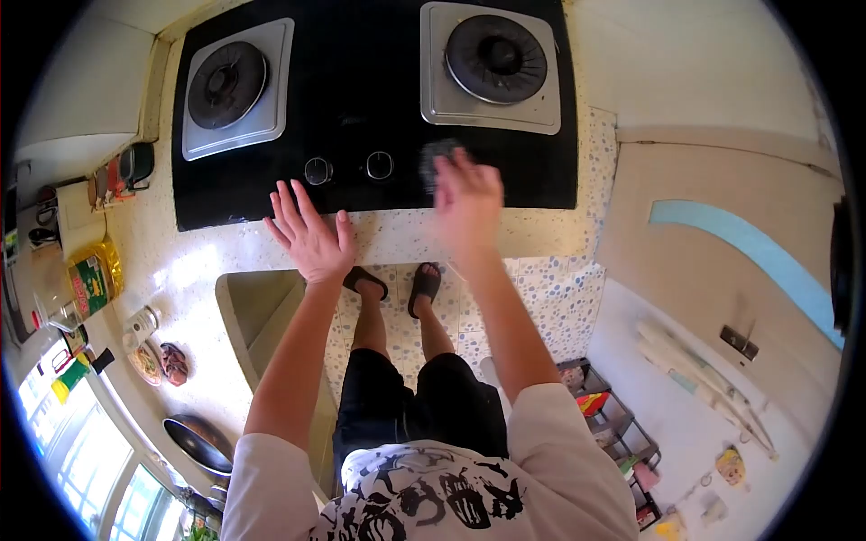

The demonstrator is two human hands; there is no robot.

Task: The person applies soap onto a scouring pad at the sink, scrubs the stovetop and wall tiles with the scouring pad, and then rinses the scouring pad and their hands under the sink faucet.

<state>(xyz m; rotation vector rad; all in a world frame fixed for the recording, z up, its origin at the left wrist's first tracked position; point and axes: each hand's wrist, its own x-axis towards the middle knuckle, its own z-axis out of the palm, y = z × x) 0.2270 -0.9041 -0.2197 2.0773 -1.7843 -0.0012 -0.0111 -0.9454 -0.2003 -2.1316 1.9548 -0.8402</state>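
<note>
A black gas hob (pixel 361 81) with two burners is set into the speckled countertop (pixel 397 234). Toward its front right, my right hand (pixel 469 198) is closed on a dark grey scouring pad (pixel 439 160), over the hob's black surface. Motion smears both the hand and the pad, so the pad's exact make is hard to see. My left hand (pixel 311 239) lies with fingers spread at the hob's front edge, holding nothing. Just above its fingertips is the left control knob (pixel 317 170); a second knob (pixel 380 165) sits between my two hands.
Left burner (pixel 224 86) and right burner (pixel 496 57) carry no pots. Along the left counter stand an oil bottle (pixel 93 278), a jar (pixel 142 326), a plate of food (pixel 145 362) and a wok (pixel 198 444). At the right is a door (pixel 713 261); a shelf rack (pixel 622 424) stands lower down.
</note>
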